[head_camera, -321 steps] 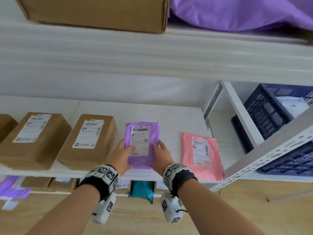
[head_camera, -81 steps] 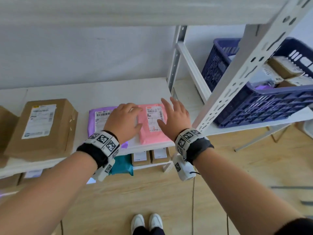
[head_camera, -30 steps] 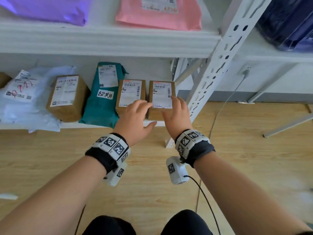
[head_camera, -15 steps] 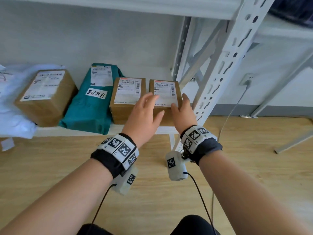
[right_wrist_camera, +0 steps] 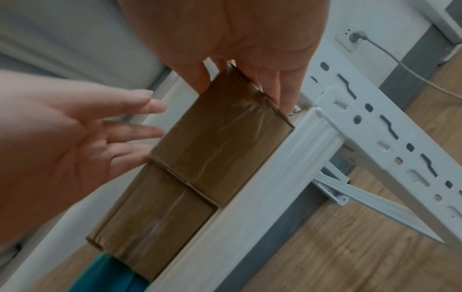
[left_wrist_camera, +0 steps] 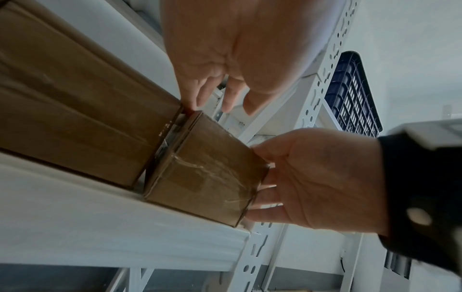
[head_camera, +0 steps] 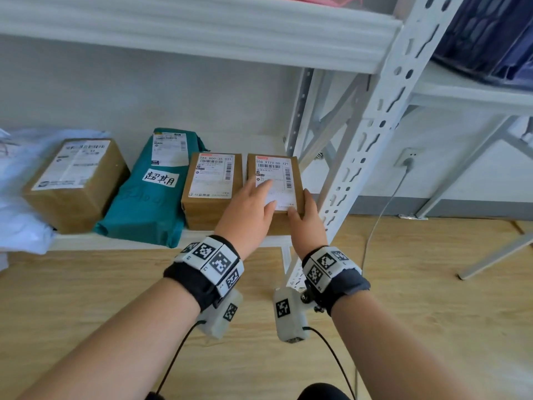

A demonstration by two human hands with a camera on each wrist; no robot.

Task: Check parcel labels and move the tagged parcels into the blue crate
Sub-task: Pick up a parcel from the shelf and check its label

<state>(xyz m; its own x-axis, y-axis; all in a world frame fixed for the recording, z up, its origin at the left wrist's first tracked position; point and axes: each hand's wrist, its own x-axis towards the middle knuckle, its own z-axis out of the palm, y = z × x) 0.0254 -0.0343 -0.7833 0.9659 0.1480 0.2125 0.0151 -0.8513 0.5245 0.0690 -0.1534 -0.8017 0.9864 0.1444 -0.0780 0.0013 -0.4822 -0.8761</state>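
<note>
On the low shelf (head_camera: 115,243), a small brown box (head_camera: 297,183) with a printed label stands at the right end. My left hand (head_camera: 256,200) lies over its label with straight fingers. The left wrist view shows those fingers (left_wrist_camera: 195,94) reaching down by the gap beside the box (left_wrist_camera: 205,173). My right hand (head_camera: 302,215) holds the box's right front corner, thumb on top, fingers down the right side (right_wrist_camera: 275,89). A teal parcel (head_camera: 150,203) carries a handwritten white tag (head_camera: 160,178). Part of the blue crate (head_camera: 490,39) shows on the upper shelf at the right.
A second small labelled box (head_camera: 212,180) touches the held one on the left. Farther left are a larger brown box (head_camera: 75,180) and a white bag (head_camera: 17,220). The white slotted upright (head_camera: 375,134) stands just right of my right hand. A power cord (head_camera: 383,209) hangs behind.
My left hand has slid right, from between the two small boxes onto the right box's label. My right hand has settled on that box's right front corner.
</note>
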